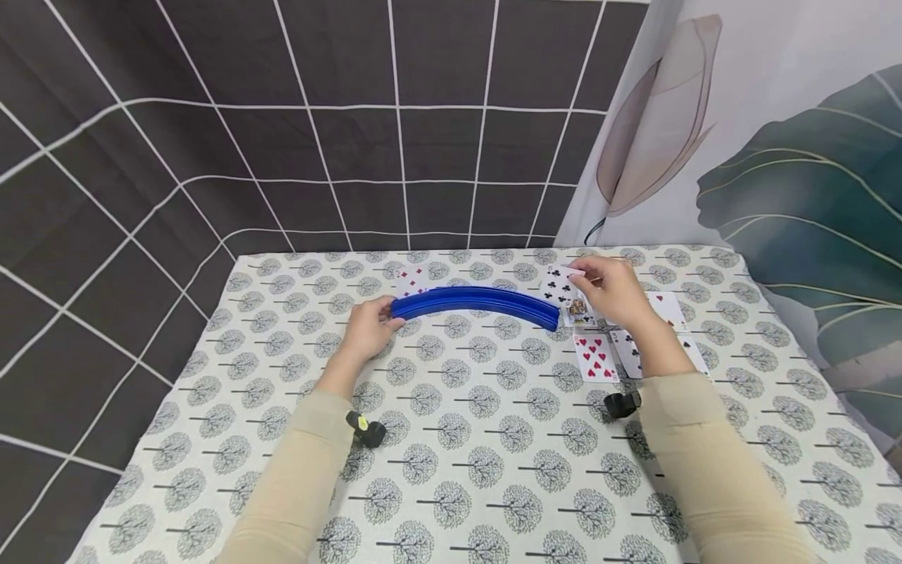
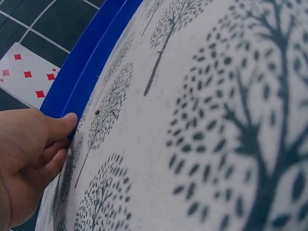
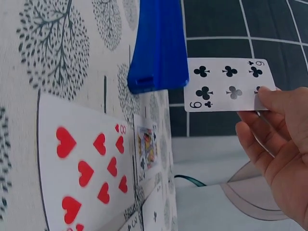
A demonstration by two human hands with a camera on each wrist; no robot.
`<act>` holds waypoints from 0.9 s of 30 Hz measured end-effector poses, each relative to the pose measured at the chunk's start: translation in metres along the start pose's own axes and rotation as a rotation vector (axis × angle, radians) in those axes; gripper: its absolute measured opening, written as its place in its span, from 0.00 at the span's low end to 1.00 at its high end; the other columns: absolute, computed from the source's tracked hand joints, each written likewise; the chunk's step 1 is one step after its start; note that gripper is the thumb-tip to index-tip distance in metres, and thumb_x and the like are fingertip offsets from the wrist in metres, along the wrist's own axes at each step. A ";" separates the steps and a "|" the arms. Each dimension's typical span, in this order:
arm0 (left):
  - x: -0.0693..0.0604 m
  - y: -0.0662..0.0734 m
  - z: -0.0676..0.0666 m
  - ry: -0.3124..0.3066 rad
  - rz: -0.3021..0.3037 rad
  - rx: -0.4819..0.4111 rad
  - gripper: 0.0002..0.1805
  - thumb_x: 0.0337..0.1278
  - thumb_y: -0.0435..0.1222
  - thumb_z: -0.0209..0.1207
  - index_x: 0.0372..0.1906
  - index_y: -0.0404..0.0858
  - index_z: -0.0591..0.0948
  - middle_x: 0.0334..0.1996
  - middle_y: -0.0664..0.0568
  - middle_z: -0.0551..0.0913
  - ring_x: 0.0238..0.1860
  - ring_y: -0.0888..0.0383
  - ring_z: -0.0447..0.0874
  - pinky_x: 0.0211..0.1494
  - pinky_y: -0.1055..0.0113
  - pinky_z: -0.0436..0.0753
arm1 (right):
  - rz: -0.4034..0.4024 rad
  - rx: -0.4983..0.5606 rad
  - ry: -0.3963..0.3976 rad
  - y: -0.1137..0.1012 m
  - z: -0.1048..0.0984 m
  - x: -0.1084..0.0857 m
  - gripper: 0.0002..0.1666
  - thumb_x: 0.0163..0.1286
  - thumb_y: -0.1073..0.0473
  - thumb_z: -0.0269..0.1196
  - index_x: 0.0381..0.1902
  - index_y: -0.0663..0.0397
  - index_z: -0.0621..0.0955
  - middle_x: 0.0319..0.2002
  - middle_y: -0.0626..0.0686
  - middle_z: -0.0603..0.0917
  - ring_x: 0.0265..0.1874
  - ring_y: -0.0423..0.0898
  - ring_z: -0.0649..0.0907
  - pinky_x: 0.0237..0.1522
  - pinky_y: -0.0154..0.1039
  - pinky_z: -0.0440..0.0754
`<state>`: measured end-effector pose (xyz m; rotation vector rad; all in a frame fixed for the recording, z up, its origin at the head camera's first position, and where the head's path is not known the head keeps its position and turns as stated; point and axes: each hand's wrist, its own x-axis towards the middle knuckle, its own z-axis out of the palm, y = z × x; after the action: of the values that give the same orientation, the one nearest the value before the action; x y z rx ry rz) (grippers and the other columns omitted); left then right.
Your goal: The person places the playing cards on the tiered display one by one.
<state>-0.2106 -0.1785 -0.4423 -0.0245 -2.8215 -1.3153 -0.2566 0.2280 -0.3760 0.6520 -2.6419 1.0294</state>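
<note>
A curved blue card holder (image 1: 472, 299) lies across the middle of the table. My left hand (image 1: 369, 329) grips its left end, with the thumb on the near side in the left wrist view. At the holder's left part stands a diamonds card (image 2: 28, 74), upright behind the blue rim. My right hand (image 1: 610, 288) pinches a six of clubs (image 3: 228, 85) between thumb and fingers, close to the holder's right end. Below that hand lie an eight of hearts (image 3: 89, 163) and a face card (image 3: 147, 144), both on the cloth.
More cards lie around the right forearm, among them a hearts card (image 1: 666, 310) and a black-suit card (image 1: 625, 352). A tree-patterned cloth (image 1: 451, 439) covers the table. Behind it hang a dark grid-patterned curtain (image 1: 352, 141) and a leaf-printed curtain (image 1: 796, 180).
</note>
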 end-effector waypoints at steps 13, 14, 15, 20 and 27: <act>0.000 0.000 0.001 -0.001 -0.002 0.000 0.20 0.62 0.30 0.67 0.58 0.30 0.80 0.49 0.35 0.86 0.52 0.42 0.86 0.63 0.53 0.84 | -0.039 0.027 0.041 -0.016 0.009 0.010 0.08 0.72 0.70 0.62 0.46 0.69 0.84 0.39 0.66 0.87 0.35 0.62 0.87 0.42 0.57 0.89; 0.000 0.000 0.000 -0.002 0.001 0.000 0.20 0.62 0.30 0.67 0.58 0.29 0.80 0.49 0.35 0.86 0.52 0.42 0.86 0.63 0.53 0.84 | -0.045 0.027 0.042 -0.017 0.010 0.011 0.08 0.72 0.70 0.62 0.46 0.69 0.84 0.39 0.66 0.87 0.35 0.62 0.87 0.42 0.57 0.89; 0.000 0.000 0.000 -0.002 0.003 0.001 0.20 0.62 0.30 0.67 0.58 0.29 0.80 0.49 0.35 0.86 0.52 0.42 0.86 0.63 0.53 0.84 | -0.054 0.027 0.043 -0.018 0.012 0.012 0.08 0.72 0.70 0.62 0.45 0.69 0.84 0.39 0.66 0.87 0.34 0.62 0.87 0.42 0.57 0.89; 0.000 0.000 0.000 0.002 0.013 -0.003 0.19 0.61 0.30 0.67 0.57 0.29 0.81 0.48 0.36 0.86 0.51 0.42 0.86 0.62 0.53 0.84 | -0.106 0.040 0.052 -0.024 0.019 0.018 0.07 0.70 0.72 0.64 0.44 0.70 0.84 0.38 0.66 0.87 0.33 0.61 0.87 0.40 0.56 0.89; 0.001 -0.001 0.001 0.002 0.004 -0.002 0.19 0.61 0.30 0.67 0.56 0.30 0.81 0.48 0.36 0.87 0.51 0.43 0.86 0.63 0.53 0.84 | -0.141 0.084 0.024 -0.035 0.032 0.023 0.08 0.68 0.74 0.64 0.44 0.70 0.84 0.37 0.65 0.87 0.33 0.58 0.87 0.40 0.53 0.90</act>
<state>-0.2119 -0.1788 -0.4435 -0.0286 -2.8168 -1.3166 -0.2618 0.1759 -0.3700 0.8246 -2.5027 1.1040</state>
